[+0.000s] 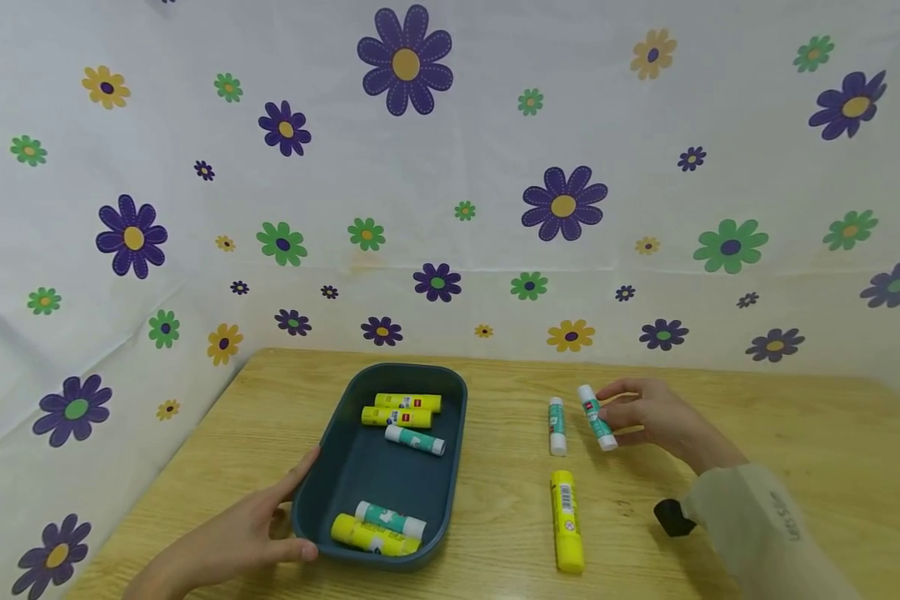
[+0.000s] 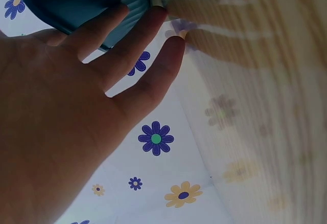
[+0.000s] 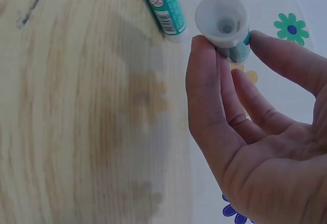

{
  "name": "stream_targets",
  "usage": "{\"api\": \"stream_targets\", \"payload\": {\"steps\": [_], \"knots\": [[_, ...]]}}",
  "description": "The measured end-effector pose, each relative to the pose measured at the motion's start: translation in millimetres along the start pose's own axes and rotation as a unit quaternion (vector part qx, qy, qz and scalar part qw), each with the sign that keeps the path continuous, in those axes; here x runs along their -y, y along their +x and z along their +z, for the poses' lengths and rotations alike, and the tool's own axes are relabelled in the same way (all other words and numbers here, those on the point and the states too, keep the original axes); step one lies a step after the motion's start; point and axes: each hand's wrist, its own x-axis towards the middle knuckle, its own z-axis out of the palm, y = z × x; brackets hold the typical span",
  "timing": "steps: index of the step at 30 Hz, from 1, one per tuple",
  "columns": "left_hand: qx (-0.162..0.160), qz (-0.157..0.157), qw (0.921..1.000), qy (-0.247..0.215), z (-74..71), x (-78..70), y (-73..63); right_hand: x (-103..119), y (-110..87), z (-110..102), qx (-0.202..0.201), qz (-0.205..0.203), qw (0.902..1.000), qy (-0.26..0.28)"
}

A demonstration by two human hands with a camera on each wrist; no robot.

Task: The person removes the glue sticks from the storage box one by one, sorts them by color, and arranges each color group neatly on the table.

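Note:
My right hand (image 1: 648, 421) pinches a green-and-white glue stick (image 1: 597, 418) between thumb and fingers, tilted and just over the table. In the right wrist view its hollow white end (image 3: 222, 17) faces the camera. Left of it, another green-and-white glue stick (image 1: 557, 426) lies on the table. A yellow glue stick (image 1: 567, 521) lies nearer the front. My left hand (image 1: 236, 525) rests against the near left corner of a dark blue tray (image 1: 381, 562). In the left wrist view, the fingers (image 2: 145, 83) reach out fairly straight by the tray's outer wall (image 2: 138, 9).
Inside the tray, two yellow glue sticks (image 1: 397, 417) and a green-and-white one (image 1: 415, 440) lie at the back, and a yellow one (image 1: 375, 536) and a green-and-white one (image 1: 390, 519) at the front. A flower-print sheet (image 1: 480, 150) hangs behind the wooden table (image 1: 495, 467).

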Motion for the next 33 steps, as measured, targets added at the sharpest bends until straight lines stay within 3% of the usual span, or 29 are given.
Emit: {"api": "stream_targets", "payload": {"steps": [9, 20, 33], "knots": [[0.008, -0.009, 0.9997, -0.020, 0.1, 3.4, -1.9, 0, 7.0, 12, -0.043, 0.015, 0.9975, -0.053], [0.001, 0.004, 1.0000, -0.002, -0.8, -0.9, -1.1, 7, 11.3, 28, -0.078, 0.044, 0.9886, -0.122], [0.003, -0.002, 0.9998, -0.018, -0.4, -3.1, -1.3, 4, 13.4, 29, -0.074, 0.054, 0.9901, -0.106]]}}
